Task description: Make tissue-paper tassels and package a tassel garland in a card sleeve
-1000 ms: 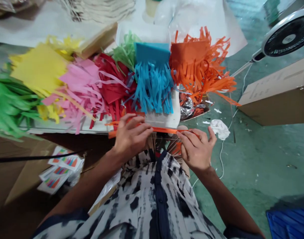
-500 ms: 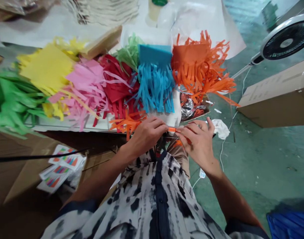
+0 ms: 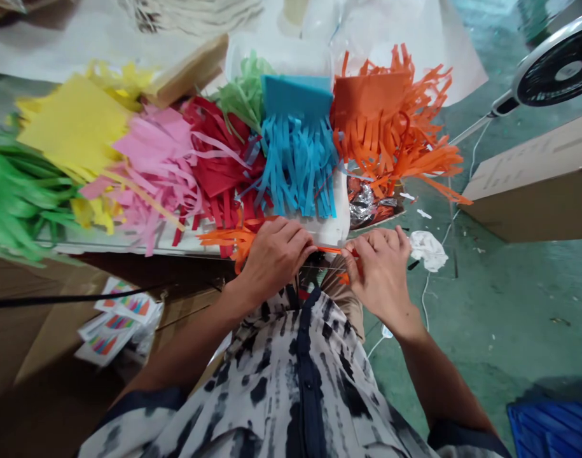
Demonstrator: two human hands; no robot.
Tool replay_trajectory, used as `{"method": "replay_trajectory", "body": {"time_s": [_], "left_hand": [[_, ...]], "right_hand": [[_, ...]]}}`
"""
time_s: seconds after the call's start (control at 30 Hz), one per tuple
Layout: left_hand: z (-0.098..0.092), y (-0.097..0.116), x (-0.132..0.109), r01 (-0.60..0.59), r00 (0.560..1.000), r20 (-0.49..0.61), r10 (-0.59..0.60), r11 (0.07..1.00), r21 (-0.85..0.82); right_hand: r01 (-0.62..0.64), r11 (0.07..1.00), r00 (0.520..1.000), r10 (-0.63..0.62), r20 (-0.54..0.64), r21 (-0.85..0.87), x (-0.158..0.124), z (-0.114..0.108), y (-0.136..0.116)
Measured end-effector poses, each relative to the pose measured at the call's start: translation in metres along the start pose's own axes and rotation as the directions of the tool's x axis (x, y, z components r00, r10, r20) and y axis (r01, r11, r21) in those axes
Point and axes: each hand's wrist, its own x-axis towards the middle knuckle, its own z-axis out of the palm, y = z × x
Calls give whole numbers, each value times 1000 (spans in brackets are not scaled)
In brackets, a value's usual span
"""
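An orange paper tassel is stretched between my hands at the table's front edge, its middle drawn into a thin twisted strand. My left hand is closed on one end, and fringe strips spread out on its far side. With thumb and fingers pinched, my right hand grips the other end; a few orange strips show below its thumb. Just beyond my hands lie fringed blue tissue paper and an orange fringed stack.
Red, pink, yellow and green fringed paper cover the table to the left. A fan and a cardboard box stand at right. Printed cards lie in a carton below left.
The orange strand between my hands has become longer and thinner. My right hand's fingers have curled in more tightly, and my left hand has shifted slightly left.
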Motion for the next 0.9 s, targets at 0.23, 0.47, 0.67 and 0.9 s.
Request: {"method": "replay_trajectory", "body": {"time_s": [0.23, 0.47, 0.67, 0.9], "left_hand": [[-13, 8, 8, 131, 984, 121, -132, 991, 22], [-11, 1, 2, 131, 990, 74, -123, 985, -114], [-2, -7, -15, -103, 994, -32, 102, 994, -42], [6, 16, -35, -182, 973, -145, 182, 983, 9]], "right_hand": [[-8, 993, 995, 20, 101, -114, 12, -4, -6], [-51, 992, 999, 51, -5, -111, 4, 2, 3], [-12, 996, 984, -5, -180, -89, -10, 14, 6], [223, 971, 924, -239, -298, -87, -23, 22, -21]]}}
